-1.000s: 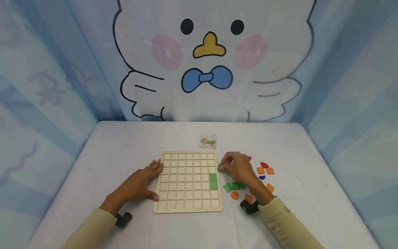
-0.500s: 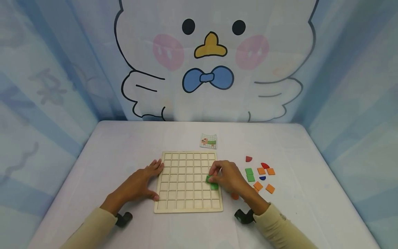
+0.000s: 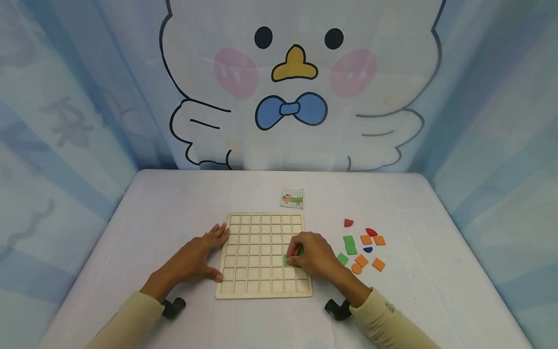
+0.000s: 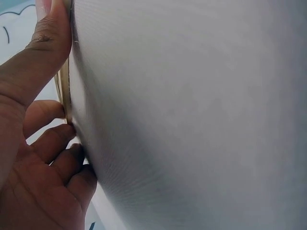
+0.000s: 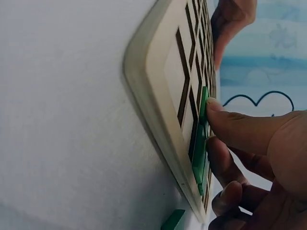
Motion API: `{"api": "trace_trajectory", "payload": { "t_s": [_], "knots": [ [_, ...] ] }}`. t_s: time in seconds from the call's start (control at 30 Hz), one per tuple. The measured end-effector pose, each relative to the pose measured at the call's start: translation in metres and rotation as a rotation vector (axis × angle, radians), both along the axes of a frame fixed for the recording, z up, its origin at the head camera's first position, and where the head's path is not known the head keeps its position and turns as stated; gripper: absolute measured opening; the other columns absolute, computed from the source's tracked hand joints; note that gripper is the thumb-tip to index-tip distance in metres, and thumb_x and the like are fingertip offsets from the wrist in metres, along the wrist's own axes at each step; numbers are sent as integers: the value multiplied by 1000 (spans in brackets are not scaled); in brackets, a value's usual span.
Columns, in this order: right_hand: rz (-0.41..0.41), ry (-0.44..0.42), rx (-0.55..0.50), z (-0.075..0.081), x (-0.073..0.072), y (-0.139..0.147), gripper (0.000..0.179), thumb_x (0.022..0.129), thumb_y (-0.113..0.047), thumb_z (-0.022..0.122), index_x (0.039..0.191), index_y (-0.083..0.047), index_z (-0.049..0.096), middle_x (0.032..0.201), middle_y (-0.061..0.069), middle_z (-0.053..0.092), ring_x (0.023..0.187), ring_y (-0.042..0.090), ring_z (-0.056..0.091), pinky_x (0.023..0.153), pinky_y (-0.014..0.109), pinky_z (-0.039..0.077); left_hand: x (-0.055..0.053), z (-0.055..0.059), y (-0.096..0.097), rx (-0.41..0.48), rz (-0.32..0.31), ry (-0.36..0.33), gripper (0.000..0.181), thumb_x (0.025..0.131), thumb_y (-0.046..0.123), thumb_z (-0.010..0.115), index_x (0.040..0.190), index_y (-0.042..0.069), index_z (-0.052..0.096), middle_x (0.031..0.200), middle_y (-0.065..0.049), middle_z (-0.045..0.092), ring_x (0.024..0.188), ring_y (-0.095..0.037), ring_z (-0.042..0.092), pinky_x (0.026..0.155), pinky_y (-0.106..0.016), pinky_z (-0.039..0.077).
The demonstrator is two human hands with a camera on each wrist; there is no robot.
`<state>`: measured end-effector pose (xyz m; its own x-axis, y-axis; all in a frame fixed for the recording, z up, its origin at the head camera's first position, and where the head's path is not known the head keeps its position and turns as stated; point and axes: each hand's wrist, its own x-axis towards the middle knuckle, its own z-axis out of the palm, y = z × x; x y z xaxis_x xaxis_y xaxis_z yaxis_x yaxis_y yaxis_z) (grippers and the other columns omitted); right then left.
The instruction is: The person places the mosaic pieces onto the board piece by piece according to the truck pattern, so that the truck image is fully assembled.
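Note:
A pale wooden grid board point(image 3: 255, 249) lies flat on the white table. Along its left edge rests my left hand point(image 3: 198, 257), thumb near the lower part and fingers spread toward the upper part; the left wrist view has these fingers point(image 4: 53, 141) against the board's side. Over the right side of the board, my right hand point(image 3: 314, 254) pinches a green square tile point(image 3: 285, 260). The right wrist view shows the thumb point(image 5: 240, 127) on this tile point(image 5: 204, 103), right beside another green tile point(image 5: 198, 158) in the grid. The hand partly covers the green tiles.
Right of the board lie loose pieces: several green squares point(image 3: 351, 249), orange squares point(image 3: 379, 264), an orange disc point(image 3: 356, 268), red pieces point(image 3: 348, 223) and a blue half-round piece point(image 3: 368, 249). A small picture card point(image 3: 292, 198) lies behind the board.
My right hand has moved left from beside the board to over its right columns, then slightly nearer, carrying the green tile. More loose pieces now show. The left hand has stayed put.

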<state>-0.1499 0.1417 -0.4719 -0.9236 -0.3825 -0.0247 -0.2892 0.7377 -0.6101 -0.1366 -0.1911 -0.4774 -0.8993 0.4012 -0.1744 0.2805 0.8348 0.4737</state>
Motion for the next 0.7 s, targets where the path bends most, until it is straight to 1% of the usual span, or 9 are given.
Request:
{"api": "trace_trajectory", "payload": {
  "t_s": [0.07,0.13,0.23,0.3,0.43,0.5,0.63,0.7],
  "knots": [
    [7,5,-1,1,1,1,24,83,-15,92,76,-24,71,77,-12,63,78,8,57,75,28,46,0,2,0,6,-2,3,124,65,39,99,166,6,33,176,-14,24,163,-41,24,126,-65,32],
    [-8,-9,-17,3,0,3,22,84,-17,91,78,-25,72,78,-12,63,80,10,58,78,30,46,1,3,1,8,-5,8,124,64,39,99,165,5,34,175,-15,26,163,-42,25,126,-65,33],
    [-63,-46,-45,8,-1,9,19,84,-17,91,83,-24,74,79,-11,64,83,12,58,81,32,45,1,5,2,6,-7,10,124,64,39,99,165,4,35,175,-16,27,162,-42,25,125,-65,33],
    [-104,-68,-53,12,-2,15,17,85,-17,91,86,-24,75,81,-10,64,84,13,58,80,32,45,1,6,2,0,-4,7,124,64,40,99,165,5,34,175,-16,26,163,-42,25,125,-65,33],
    [-146,-82,-33,17,-4,32,16,86,-15,90,92,-22,77,84,-7,65,83,13,57,75,29,46,2,8,2,-4,-6,11,124,65,39,99,165,4,34,175,-16,26,162,-42,26,125,-66,34],
    [-166,-86,-21,16,-4,40,16,86,-14,89,93,-21,78,84,-7,65,84,14,56,73,28,46,2,8,2,-3,-8,14,124,65,39,99,165,4,35,175,-17,27,162,-43,26,124,-66,34],
    [-191,-106,8,15,-2,56,18,85,-12,90,95,-22,79,86,-6,66,84,14,57,74,27,48,2,9,3,3,-8,10,124,64,39,99,164,4,35,175,-17,27,162,-43,26,124,-66,34],
    [-187,-121,28,15,0,61,20,83,-12,91,96,-23,80,87,-6,66,84,14,58,76,28,49,2,10,3,1,-8,8,124,64,39,99,164,4,35,175,-17,26,162,-43,26,125,-66,33]
  ]
}}
